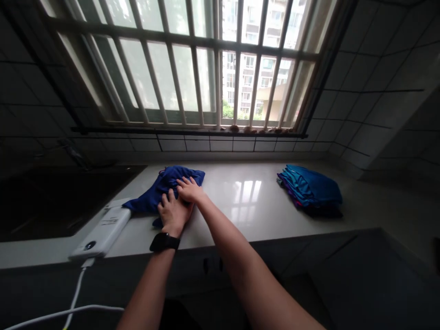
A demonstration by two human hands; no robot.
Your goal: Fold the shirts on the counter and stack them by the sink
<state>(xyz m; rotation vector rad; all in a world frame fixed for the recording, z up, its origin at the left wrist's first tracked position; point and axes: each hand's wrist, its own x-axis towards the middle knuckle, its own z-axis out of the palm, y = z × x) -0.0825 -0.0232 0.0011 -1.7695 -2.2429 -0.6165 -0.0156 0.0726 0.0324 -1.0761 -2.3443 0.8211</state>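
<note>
A crumpled dark blue cloth item (147, 198), perhaps a garment, lies on the pale countertop (227, 201) left of centre. My left hand (173, 213), with a black watch on its wrist, rests on the cloth's front part with fingers spread. Just beyond it, my right hand (189, 189) presses on the same cloth, fingers stretched out and apart. The two hands touch or overlap near the thumbs. Neither is wrapped round anything that I can see. Part of the cloth is hidden beneath them.
On the counter's right lies a stack of folded blue and purple cloth (309, 185). A white power bank or similar device (103, 231) with a plugged-in white cable (78, 286) touches the cloth's left tip. The dark sink (41, 201) and faucet (74, 153) are at left, a barred window behind.
</note>
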